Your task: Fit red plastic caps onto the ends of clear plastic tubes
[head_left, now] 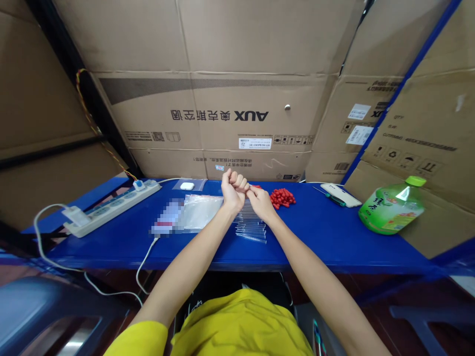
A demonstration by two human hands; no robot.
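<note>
My left hand (pixel 233 188) is curled into a fist above the blue table (pixel 326 232); what it grips is too small to make out. My right hand (pixel 260 200) is pinched tight against it, fingertips touching the left fist, with a bit of red showing at the fingers. Under both hands lies a row of clear plastic tubes (pixel 252 228). A heap of small red caps (pixel 282 197) sits just right of my right hand. Clear plastic bags (pixel 200 210) lie left of my left wrist.
A white power strip (pixel 111 206) with cables lies at the left. A small white case (pixel 187 186) rests on a bag behind. A phone (pixel 340 194) and a screwdriver (pixel 330 197) sit at the right, beside a tilted green bottle (pixel 393 205). Cardboard boxes (pixel 237 113) wall the back.
</note>
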